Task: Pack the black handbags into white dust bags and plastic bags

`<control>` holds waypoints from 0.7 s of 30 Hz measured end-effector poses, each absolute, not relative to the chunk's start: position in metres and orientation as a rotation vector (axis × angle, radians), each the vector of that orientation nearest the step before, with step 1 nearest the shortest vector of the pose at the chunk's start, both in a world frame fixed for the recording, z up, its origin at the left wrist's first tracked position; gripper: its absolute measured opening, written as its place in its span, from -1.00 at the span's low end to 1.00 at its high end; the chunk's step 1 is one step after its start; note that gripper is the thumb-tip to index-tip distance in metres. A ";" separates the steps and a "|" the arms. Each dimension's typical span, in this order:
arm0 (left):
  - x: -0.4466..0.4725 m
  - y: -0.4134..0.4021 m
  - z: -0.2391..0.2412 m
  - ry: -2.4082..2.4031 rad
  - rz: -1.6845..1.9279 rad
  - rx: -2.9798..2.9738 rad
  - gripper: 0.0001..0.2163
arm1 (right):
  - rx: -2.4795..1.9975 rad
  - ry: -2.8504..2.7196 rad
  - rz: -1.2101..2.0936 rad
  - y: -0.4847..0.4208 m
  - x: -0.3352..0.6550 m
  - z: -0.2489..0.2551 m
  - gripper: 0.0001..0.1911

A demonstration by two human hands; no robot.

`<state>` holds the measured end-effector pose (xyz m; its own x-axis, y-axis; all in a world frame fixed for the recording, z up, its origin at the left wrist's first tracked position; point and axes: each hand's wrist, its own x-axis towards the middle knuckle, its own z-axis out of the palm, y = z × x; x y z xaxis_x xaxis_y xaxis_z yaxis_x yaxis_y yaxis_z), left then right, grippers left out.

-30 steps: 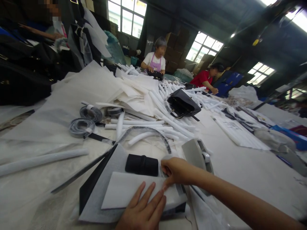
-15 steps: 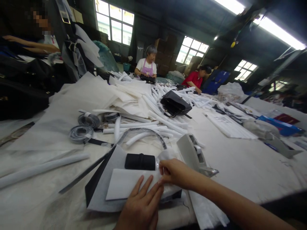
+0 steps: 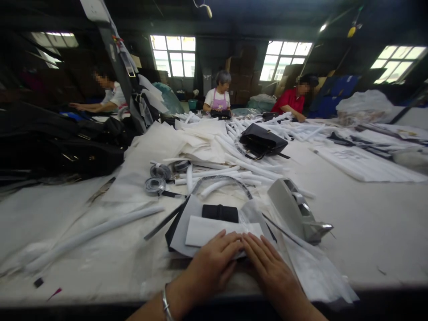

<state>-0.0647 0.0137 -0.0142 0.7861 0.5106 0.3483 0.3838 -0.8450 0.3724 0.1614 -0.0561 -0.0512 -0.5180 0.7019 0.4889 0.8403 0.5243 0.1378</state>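
Note:
A black handbag [image 3: 172, 228] lies flat in front of me, its wrapped handle [image 3: 227, 177] arching away. Over it is a sheet of pale tissue paper [image 3: 187, 209], with a folded white foam sheet [image 3: 203, 232] and a black rolled pouch-like piece [image 3: 220, 213] on top. My left hand [image 3: 214, 261] rests on the front edge of the foam sheet, fingers outstretched. Beside it, my right hand [image 3: 272, 267] lies with straight fingers on the sheet's right part. The fingertips of both hands meet near the middle. Neither hand grasps anything that shows.
A grey tape dispenser [image 3: 294, 209] stands right of the bag. Behind are rolled straps [image 3: 155, 186], white foam tubes [image 3: 214, 174], stacked paper sheets [image 3: 160, 142] and another black handbag [image 3: 262, 141]. Plastic bags [image 3: 321, 267] lie at the front right. Several co-workers sit beyond.
My right hand has left the clear plastic at the bag's right side and now lies flat beside my left hand. The view has levelled and swung left.

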 end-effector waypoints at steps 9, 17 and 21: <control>-0.163 0.037 -0.025 0.838 0.250 3.254 -0.31 | -1.239 -2.408 -0.601 -0.044 0.164 -0.052 -0.47; -0.144 0.033 -0.024 0.905 0.281 3.174 -0.26 | -0.951 -2.477 -0.631 -0.006 0.183 -0.028 -0.57; -0.139 0.033 -0.023 1.009 0.420 3.183 -0.26 | -0.925 -2.552 -0.589 0.008 0.193 0.000 -0.55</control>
